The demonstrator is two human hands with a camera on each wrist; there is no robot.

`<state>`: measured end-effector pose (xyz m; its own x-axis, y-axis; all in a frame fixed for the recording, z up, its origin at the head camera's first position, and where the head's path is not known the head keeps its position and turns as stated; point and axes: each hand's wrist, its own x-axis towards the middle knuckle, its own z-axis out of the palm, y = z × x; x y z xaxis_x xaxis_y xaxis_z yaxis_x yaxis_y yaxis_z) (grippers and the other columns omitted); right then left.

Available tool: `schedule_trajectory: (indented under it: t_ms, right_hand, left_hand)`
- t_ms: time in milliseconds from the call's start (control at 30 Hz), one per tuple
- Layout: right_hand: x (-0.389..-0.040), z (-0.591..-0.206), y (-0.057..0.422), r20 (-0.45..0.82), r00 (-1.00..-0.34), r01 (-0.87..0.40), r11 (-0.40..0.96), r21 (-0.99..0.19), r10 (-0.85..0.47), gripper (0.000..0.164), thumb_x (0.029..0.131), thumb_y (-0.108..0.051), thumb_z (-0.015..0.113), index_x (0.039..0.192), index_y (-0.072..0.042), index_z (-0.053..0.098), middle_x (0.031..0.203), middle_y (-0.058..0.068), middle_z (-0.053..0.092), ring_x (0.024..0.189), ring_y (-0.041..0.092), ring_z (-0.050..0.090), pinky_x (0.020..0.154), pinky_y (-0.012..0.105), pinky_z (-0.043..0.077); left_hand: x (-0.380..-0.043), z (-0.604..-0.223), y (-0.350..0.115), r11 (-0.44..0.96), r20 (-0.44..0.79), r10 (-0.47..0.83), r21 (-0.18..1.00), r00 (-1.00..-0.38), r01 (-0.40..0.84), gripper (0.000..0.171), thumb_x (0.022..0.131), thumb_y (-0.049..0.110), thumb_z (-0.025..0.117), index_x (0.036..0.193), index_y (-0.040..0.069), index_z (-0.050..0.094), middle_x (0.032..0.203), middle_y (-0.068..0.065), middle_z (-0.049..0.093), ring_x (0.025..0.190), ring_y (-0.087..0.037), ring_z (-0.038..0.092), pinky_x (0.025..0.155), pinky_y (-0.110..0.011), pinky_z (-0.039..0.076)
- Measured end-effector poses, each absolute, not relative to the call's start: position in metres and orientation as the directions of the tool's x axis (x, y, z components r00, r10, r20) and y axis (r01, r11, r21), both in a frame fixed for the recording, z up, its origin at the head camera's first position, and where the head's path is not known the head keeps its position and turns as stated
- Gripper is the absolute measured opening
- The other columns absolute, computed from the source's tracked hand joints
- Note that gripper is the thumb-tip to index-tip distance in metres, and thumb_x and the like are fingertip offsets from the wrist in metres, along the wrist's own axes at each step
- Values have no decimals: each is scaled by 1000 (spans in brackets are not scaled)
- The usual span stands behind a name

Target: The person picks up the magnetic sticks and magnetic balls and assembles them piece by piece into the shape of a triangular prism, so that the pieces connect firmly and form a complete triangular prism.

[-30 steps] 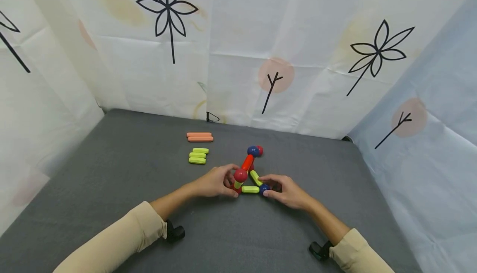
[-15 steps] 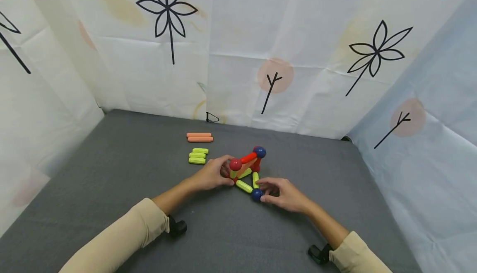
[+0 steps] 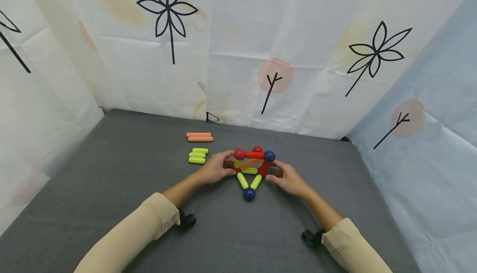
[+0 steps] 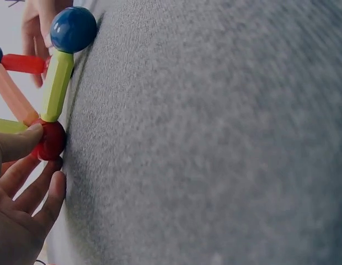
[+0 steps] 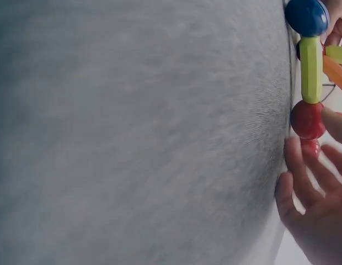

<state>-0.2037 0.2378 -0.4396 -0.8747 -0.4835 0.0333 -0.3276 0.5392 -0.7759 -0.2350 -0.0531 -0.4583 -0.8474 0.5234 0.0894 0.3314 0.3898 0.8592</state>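
Between both hands stands a magnetic ball-and-rod structure. Its lower triangle has yellow-green rods [image 3: 242, 180], with a blue ball [image 3: 249, 194] at the near corner. Above, a red rod [image 3: 255, 155] joins a red ball [image 3: 239, 153] to another blue ball [image 3: 269, 156]; an orange rod [image 3: 251, 164] slants across below. My left hand [image 3: 218, 168] pinches the lower left red ball [image 4: 51, 141] between thumb and fingers. My right hand [image 3: 290, 180] holds the lower right red ball [image 5: 308, 119], thumb on one side and fingers on the other.
Two loose orange rods [image 3: 200, 139] lie at the back left of the grey tabletop [image 3: 149, 148]. Nearer, several yellow-green rods [image 3: 197, 160] lie stacked side by side. A patterned white curtain [image 3: 238, 49] encloses the back and sides.
The structure has turned, bringing one blue ball to the near corner and the top red rod across. My right hand has moved from that blue ball to the lower right red ball.
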Motion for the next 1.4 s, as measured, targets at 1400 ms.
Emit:
schedule_trajectory:
  t_ms: [1400]
  right_hand:
    - [-214, -445, 234, 2, -829, -320, 472, -822, -559, 34, 101, -9, 58, 133, 2, 58, 126, 15, 65, 110, 28, 63, 92, 36, 50]
  left_hand:
    - [-229, -456, -160, 590, 183, 456, 671, -871, 449, 42, 85, -1, 75, 125, 3, 63, 112, -11, 71, 97, -24, 68, 85, -45, 54]
